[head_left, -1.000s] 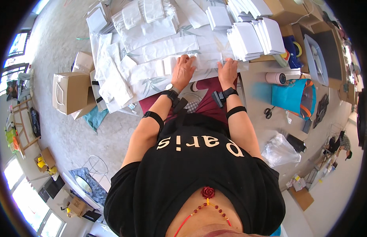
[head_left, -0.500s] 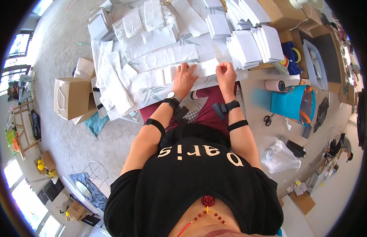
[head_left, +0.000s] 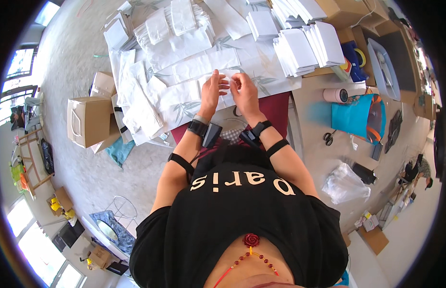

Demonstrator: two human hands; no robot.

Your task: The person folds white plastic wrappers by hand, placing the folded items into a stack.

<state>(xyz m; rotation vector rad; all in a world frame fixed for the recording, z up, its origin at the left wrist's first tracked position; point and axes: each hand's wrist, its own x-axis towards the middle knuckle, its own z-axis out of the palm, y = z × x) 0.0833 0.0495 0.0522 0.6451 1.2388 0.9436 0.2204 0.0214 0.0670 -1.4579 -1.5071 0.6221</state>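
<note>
On the patterned tablecloth point(head_left: 275, 85) at the near edge of the table lies a flat white strip point(head_left: 184, 91), thin like a paper or plastic sleeve. Over its right part is my left hand point(head_left: 212, 95), turned on its side with fingers apart and reaching toward the right. Close beside it, my right hand point(head_left: 245, 95) pinches the strip's end, which is folded back leftward; the fingers partly hide it. Just beyond lies another flat white sleeve point(head_left: 208, 64).
Stacks of folded white packets point(head_left: 295, 50) stand at the back right, and layered white sleeves point(head_left: 172, 41) lie at the back left. More sleeves point(head_left: 141, 108) hang over the left edge. Cardboard boxes point(head_left: 83, 122), a blue bag point(head_left: 350, 117) and scissors point(head_left: 329, 138) are around the table.
My right hand has moved left toward my left hand, bringing the strip's right end over. My left hand has shifted slightly left and rolled from palm-down onto its side.
</note>
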